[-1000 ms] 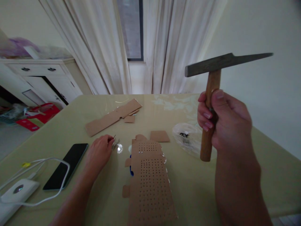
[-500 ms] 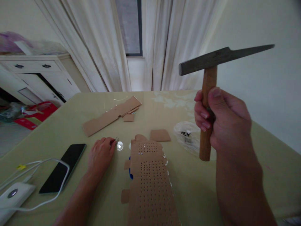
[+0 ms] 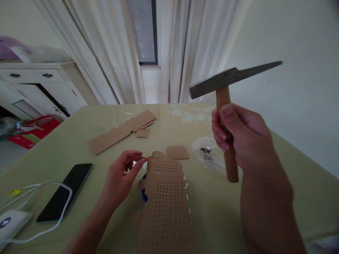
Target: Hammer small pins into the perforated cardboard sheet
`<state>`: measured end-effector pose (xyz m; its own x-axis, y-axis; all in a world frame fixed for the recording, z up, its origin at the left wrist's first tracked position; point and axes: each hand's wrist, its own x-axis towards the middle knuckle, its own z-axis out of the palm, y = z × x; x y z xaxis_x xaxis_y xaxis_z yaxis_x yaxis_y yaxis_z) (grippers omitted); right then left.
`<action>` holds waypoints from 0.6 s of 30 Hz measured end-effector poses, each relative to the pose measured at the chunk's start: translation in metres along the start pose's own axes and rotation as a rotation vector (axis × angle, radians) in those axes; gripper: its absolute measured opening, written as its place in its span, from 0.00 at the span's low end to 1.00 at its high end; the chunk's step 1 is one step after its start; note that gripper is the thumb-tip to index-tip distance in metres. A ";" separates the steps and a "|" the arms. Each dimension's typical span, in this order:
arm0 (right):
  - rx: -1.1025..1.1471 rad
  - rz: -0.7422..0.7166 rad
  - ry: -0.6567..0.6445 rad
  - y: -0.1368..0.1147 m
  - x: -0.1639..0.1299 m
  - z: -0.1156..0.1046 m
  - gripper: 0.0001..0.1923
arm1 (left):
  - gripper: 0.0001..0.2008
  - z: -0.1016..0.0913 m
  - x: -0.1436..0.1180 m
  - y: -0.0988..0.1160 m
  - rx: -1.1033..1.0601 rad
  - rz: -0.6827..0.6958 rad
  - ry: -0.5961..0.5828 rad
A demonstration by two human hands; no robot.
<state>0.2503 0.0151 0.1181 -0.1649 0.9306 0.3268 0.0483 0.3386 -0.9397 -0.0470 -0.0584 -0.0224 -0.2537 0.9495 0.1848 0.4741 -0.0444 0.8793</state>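
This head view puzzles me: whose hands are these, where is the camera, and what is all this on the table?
There's no machine here: these are one person's bare hands, seen by a camera worn on their head, looking forward and down. The right hand grips a hammer upright by its wooden handle. The left hand has its fingertips by the far left corner of a cardboard piece full of small holes; I can't tell whether they hold anything. On the table also lie a cardboard strip, a clear plastic bag, a dark phone and a white cable.
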 end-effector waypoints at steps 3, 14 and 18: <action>-0.077 0.031 -0.090 0.000 -0.002 -0.003 0.25 | 0.16 0.011 -0.007 0.028 0.056 0.084 0.021; -0.380 -0.020 -0.314 -0.002 0.003 0.008 0.27 | 0.14 0.015 -0.001 0.000 -0.080 0.009 -0.109; -0.396 -0.025 -0.296 0.000 0.004 0.009 0.26 | 0.17 0.010 0.001 0.000 -0.277 -0.197 -0.245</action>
<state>0.2407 0.0175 0.1180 -0.4404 0.8616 0.2523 0.4018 0.4404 -0.8029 -0.0393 -0.0544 -0.0268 -0.0923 0.9926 -0.0789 0.1832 0.0949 0.9785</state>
